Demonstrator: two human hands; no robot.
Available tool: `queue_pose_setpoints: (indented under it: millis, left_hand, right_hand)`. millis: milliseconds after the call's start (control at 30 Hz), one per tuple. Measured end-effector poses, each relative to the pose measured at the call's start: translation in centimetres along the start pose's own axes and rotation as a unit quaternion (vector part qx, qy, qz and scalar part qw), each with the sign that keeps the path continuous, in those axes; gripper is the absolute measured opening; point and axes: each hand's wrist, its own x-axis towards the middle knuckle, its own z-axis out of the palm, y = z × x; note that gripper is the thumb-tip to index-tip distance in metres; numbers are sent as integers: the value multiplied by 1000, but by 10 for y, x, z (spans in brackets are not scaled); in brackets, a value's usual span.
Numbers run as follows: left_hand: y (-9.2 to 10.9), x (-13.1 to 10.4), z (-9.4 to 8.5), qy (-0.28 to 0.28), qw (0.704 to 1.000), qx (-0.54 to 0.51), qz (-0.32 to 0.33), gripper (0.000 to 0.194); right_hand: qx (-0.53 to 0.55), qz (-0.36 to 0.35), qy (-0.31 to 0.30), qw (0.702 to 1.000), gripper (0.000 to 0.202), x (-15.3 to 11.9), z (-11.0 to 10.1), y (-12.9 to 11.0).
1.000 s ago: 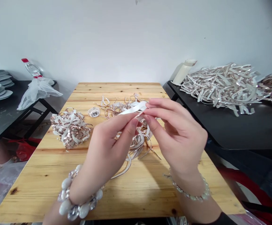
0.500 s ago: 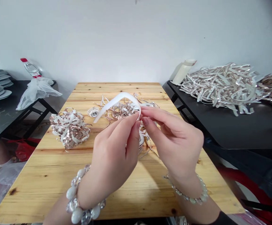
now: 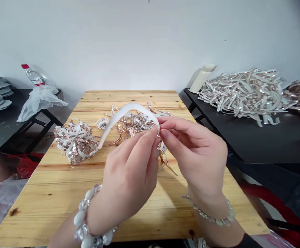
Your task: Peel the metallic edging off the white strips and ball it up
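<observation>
We pinch the white strip (image 3: 125, 115) between left hand (image 3: 130, 172) and right hand (image 3: 196, 155), fingertips close, peeling gently above the table (image 3: 49, 193) centre.

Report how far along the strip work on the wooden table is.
Looks done: a small bundle sits apart at the table's left. In hand: the left hand and right hand pinch one end of a white strip that arches over the loose pile. Left: that pile, and possibly the big heap on the black table.
</observation>
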Motion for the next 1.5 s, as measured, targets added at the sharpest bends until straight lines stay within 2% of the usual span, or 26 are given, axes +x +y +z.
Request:
queue_pose_setpoints:
  millis: [333, 467, 733, 833, 1000, 1167, 1333, 1433, 1500]
  left_hand:
    - [0, -1, 1, -13, 1000, 1, 25, 22]
    - [-1, -2, 0, -26, 999, -37, 25, 24]
    - [-5, 4, -14, -73, 991, -104, -33, 19]
    - [-6, 6, -16, -82, 986, -132, -56, 19]
    - [-6, 8, -17, -82, 981, -158, -76, 18]
    - [-15, 13, -19, -72, 967, -216, -116, 15]
    - [-27, 18, -19, -21, 943, -271, -194, 17]
    - [-31, 18, -19, -7, 930, -303, -209, 16]
    - [-32, 17, -19, 10, 919, -336, -206, 17]
  right_hand:
    - [-75, -69, 2, 995, 14, 3, -3, -2]
    - [-75, -79, -3, 994, 15, 4, -3, -1]
    - [16, -45, -16, 999, 13, 6, -6, 1]
    - [19, -36, -21, 999, 9, 6, -9, 1]
    - [-8, -46, -37, 998, 8, 6, -12, 0]
    - [62, -48, -32, 996, 17, 5, -11, 4]
    - [39, -44, -77, 995, 13, 8, -13, 9]
    - [9, 31, -138, 990, 16, 11, -11, 12]
    - [26, 75, -184, 980, 14, 12, -9, 15]
